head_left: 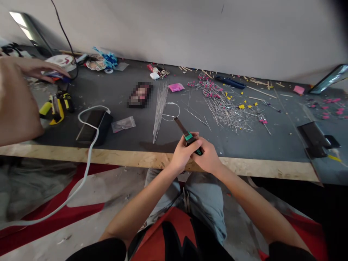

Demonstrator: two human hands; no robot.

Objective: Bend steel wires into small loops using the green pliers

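In front of me, over the table's front edge, my left hand [182,154] and my right hand [207,154] are closed together around a hand tool [188,136]. It has a green-and-black handle and a long, flat, dark metal end pointing up and left. My fingers hide part of the handle, so its exact kind is unclear. Close to the metal tip is a thin wire loop [171,103]; whether they touch I cannot tell. A bundle of straight thin wires [160,108] lies just left of the loop. To the right is a tangled heap of wires with pink bits [217,98].
A co-worker's arm [19,98] reaches in from the left, near yellow-handled tools [56,108]. A black power bank [92,127] with a white cable lies left, beside a small plastic bag [123,124]. A pink packet [176,87] and a dark utility knife [230,82] lie farther back.
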